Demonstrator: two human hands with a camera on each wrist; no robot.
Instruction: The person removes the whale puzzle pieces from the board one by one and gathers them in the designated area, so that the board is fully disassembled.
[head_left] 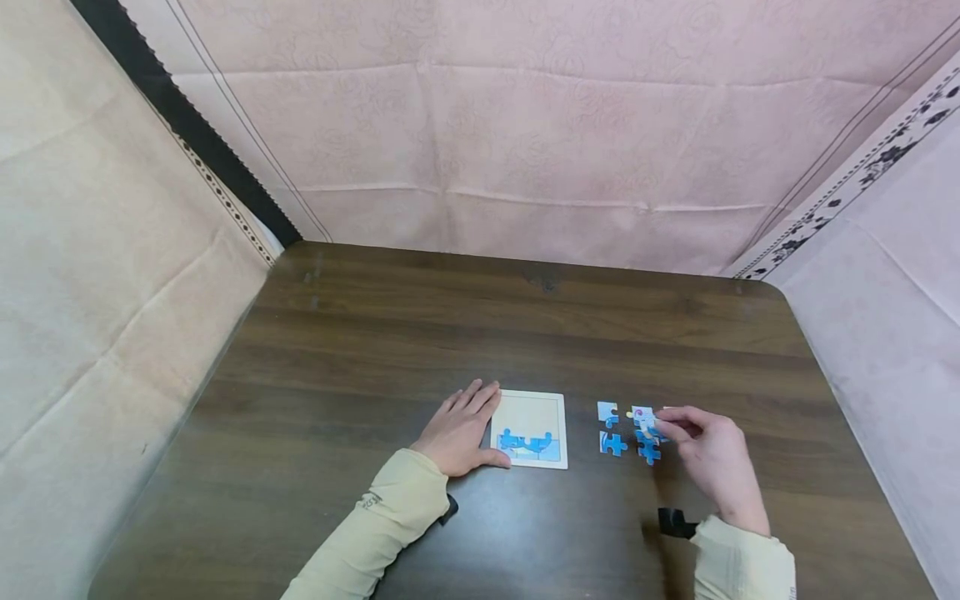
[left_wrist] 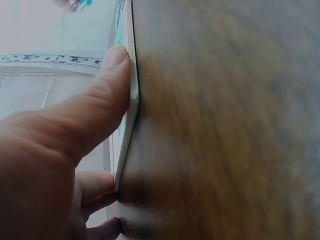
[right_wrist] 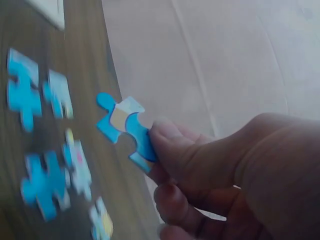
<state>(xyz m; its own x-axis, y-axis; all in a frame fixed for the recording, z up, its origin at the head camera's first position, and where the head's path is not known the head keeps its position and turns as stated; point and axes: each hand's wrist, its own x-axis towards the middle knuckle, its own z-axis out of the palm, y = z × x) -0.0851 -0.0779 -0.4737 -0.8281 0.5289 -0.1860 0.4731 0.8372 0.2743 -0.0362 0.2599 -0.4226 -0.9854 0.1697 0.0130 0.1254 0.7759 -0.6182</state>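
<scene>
A square puzzle board [head_left: 529, 408] with a pale rim lies on the table, and blue pieces fill its lower part. My left hand [head_left: 459, 432] lies along the board's left side, fingers stretched out, with the thumb [left_wrist: 116, 57] touching its near edge. Between thumb and fingers, my right hand [head_left: 716, 458] pinches a blue and tan jigsaw piece [right_wrist: 120, 120], held above the table. Loose blue jigsaw pieces [head_left: 613, 444] lie between the board and my right hand. One with a pink spot [right_wrist: 79, 162] and one with yellow [right_wrist: 103, 222] show in the right wrist view.
The brown wooden table [head_left: 420, 333] has its far edge against a pale pink cloth [head_left: 540, 142]. Light cloths [head_left: 112, 292] hang at both sides. A dark strap piece [head_left: 675, 522] sits at the right wrist.
</scene>
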